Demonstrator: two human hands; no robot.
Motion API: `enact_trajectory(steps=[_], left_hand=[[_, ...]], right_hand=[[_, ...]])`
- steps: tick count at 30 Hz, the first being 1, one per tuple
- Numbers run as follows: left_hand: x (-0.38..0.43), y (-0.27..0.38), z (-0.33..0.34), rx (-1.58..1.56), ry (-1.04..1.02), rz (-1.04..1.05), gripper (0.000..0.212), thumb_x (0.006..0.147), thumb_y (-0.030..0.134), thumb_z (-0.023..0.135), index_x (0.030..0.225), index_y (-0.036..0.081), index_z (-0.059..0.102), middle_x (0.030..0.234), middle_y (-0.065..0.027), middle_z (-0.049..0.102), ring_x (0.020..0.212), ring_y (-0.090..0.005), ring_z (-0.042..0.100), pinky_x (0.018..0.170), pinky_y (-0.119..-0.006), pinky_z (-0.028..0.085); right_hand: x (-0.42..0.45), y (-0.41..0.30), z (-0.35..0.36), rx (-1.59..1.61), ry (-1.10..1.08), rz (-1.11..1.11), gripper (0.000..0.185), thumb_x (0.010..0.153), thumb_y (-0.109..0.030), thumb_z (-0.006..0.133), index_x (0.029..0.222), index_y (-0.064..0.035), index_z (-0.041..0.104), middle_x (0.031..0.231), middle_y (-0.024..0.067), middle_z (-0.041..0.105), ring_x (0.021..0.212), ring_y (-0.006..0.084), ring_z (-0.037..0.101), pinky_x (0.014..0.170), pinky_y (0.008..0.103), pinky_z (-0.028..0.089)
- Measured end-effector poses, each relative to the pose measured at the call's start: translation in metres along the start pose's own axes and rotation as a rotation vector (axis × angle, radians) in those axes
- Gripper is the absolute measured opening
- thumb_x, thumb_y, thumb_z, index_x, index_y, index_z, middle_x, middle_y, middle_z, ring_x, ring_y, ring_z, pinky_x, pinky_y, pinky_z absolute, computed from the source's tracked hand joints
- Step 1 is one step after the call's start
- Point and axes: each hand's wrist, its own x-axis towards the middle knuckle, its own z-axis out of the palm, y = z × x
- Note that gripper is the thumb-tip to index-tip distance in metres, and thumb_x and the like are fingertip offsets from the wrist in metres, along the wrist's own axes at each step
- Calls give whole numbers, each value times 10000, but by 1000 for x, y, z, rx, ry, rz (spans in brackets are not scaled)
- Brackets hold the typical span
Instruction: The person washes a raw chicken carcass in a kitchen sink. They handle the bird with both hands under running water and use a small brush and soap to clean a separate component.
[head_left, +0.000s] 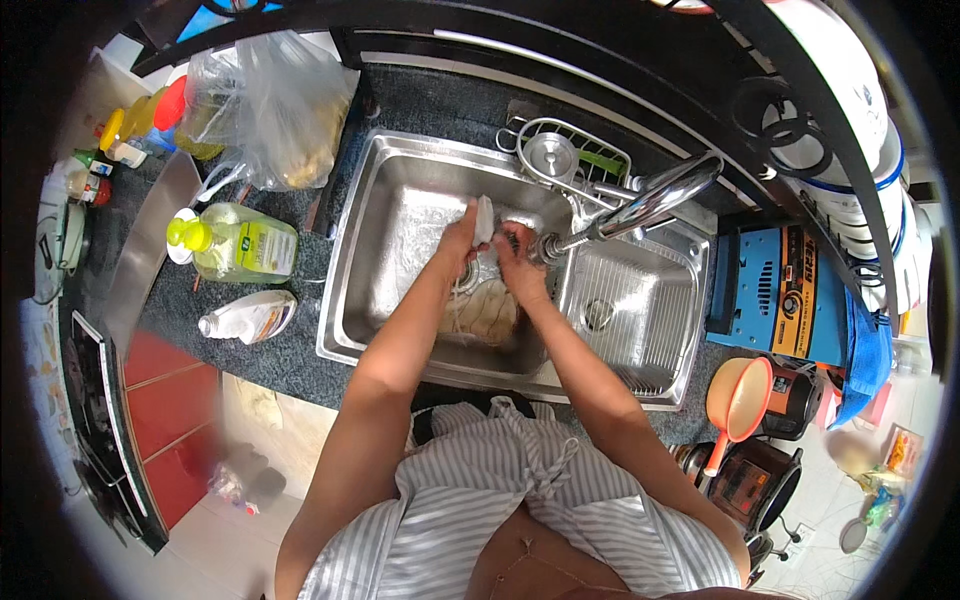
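Both my hands are over the large basin of a stainless steel sink (382, 300). My left hand (461, 238) grips a small white object (484, 219), whose kind I cannot make out. Beside it, to the right, my right hand (517, 259) has bent fingers close to the spray head (550, 247) of the chrome faucet (660, 199); a small dark thing shows at its fingertips, too unclear to name. A pale, wet, cloth-like item (484, 311) lies on the basin floor below my hands, close to the drain (466, 276).
Left of the sink stand a green pump bottle (244, 244), a white bottle (251, 316) and a filled plastic bag (277, 112). A wire caddy (574, 154) sits behind the basin. The smaller basin holds a wire rack (645, 322). An orange-rimmed pan (739, 397) and blue machine (787, 292) are at right.
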Motion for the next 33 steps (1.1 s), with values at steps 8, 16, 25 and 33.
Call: enact_trajectory(steps=[8, 16, 25, 33], left_hand=[[-10, -5, -9, 116, -161, 38, 462, 890, 494, 448, 968, 64, 597, 837, -50, 597, 710, -137, 539, 644, -258, 427], [-31, -17, 36, 379, -116, 245, 460, 924, 350, 411, 1205, -2, 507, 1100, -122, 577, 970, -215, 517, 860, -338, 400], [-8, -37, -4, 255, -171, 278, 403, 937, 357, 356, 1001, 27, 578, 865, -88, 601, 743, -175, 531, 698, -299, 428], [-17, -21, -30, 38, -125, 61, 392, 948, 390, 405, 964, 33, 565, 737, -43, 554, 628, -120, 492, 589, -256, 419]], right_hand=[[12, 13, 7, 116, 77, 78, 213, 832, -201, 599, 989, -80, 522, 912, 121, 515, 830, 260, 520, 744, 352, 418], [37, 43, -3, 5, 21, 82, 201, 839, -182, 575, 963, -40, 507, 947, 139, 519, 880, 305, 497, 777, 375, 398], [33, 17, 19, -25, 33, 62, 161, 811, -129, 596, 922, -28, 535, 767, 108, 525, 739, 250, 525, 699, 322, 423], [13, 27, 27, 419, -101, 9, 224, 845, -197, 610, 995, -51, 529, 785, 23, 550, 722, 137, 497, 663, 282, 414]])
